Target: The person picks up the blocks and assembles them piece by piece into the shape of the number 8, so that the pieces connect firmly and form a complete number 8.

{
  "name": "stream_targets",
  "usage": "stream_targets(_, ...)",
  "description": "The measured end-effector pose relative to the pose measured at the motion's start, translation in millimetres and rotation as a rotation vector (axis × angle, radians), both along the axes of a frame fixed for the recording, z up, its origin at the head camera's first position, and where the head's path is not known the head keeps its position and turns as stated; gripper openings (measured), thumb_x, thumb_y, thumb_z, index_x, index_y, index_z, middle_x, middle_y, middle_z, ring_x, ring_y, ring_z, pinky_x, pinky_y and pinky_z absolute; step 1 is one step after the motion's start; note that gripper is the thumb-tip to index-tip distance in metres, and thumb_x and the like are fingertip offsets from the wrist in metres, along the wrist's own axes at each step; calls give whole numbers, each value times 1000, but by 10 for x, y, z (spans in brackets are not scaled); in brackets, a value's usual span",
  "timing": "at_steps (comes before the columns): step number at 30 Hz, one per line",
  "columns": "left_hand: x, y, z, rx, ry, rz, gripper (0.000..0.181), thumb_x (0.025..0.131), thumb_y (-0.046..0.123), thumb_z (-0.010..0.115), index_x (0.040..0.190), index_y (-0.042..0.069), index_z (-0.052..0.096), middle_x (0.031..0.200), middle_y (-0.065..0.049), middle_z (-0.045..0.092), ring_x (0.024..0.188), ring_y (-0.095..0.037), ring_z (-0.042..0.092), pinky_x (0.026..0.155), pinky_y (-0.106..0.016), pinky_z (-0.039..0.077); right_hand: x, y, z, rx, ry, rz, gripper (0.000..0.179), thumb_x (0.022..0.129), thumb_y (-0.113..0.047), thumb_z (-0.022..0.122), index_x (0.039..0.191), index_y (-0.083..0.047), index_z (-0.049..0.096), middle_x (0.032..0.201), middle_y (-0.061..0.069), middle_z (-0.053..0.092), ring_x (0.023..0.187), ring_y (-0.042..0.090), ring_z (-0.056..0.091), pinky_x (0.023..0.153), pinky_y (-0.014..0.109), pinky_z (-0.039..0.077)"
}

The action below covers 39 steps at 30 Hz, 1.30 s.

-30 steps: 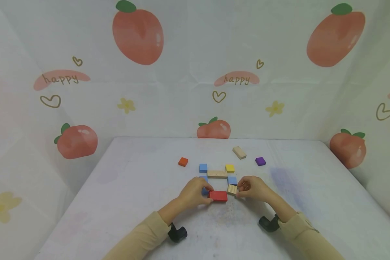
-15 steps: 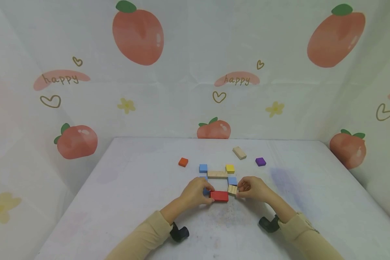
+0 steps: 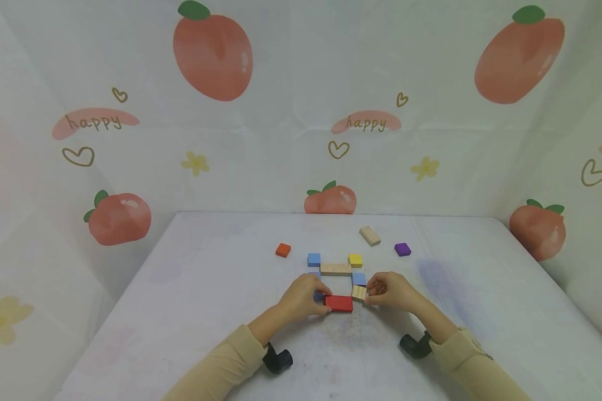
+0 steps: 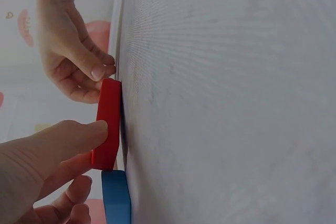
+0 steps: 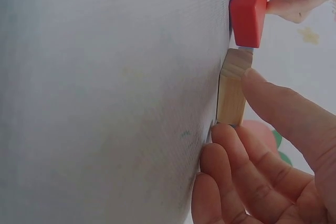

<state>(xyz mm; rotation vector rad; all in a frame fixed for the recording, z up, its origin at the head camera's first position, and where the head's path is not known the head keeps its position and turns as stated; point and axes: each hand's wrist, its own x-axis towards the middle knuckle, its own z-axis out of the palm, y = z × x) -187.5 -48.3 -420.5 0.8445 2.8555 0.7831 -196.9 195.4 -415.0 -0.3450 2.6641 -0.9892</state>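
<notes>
Red block point(image 3: 339, 303), lower centre in head view: left fingers point(image 4: 86, 136) pinch it; right-wrist view best shows right fingers point(image 5: 231, 139) pinching wooden block point(image 5: 231, 98).

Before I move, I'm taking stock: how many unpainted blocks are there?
3: one block at the right hand, a long block beyond the red block, and another block farther back. More may be hidden.

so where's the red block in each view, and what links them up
Head: red block, below centre, slightly right.
Left wrist: red block, left of centre, above the blue block.
Right wrist: red block, right of centre, cut off at top.
Shared landmark: the left hand, at the red block in all three.
</notes>
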Motion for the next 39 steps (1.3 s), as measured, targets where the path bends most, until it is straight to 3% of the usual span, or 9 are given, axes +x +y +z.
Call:
stream_targets(7, 2, 14, -1, -19, -27, 22, 27, 74, 25, 78, 97, 13, 74, 80, 1, 58, 73, -7, 42, 63, -17, 34, -3, -3, 0, 3, -4, -5, 27, 75, -17, 77, 92, -4, 62, 78, 1, 60, 72, 13, 52, 64, 25, 48)
stream_targets(23, -3, 18, -26, -41, -6, 3, 28, 75, 25, 77, 100, 14, 74, 76, 2, 57, 70, -5, 40, 62, -16, 33, -14, 0, -11, 9, 16, 15, 26, 75, -16, 77, 92, -3, 62, 77, 1, 61, 71, 12, 52, 64, 24, 47)
stream_targets(39, -6, 25, -27, -31, -49, 18, 28, 76, 24, 77, 101, 13, 73, 77, 1, 57, 71, -6, 42, 63, -16, 33, -20, -10, -6, 8, 2, 7, 26, 75, -16, 77, 91, -4, 61, 76, 1, 59, 70, 13, 51, 63, 24, 46)
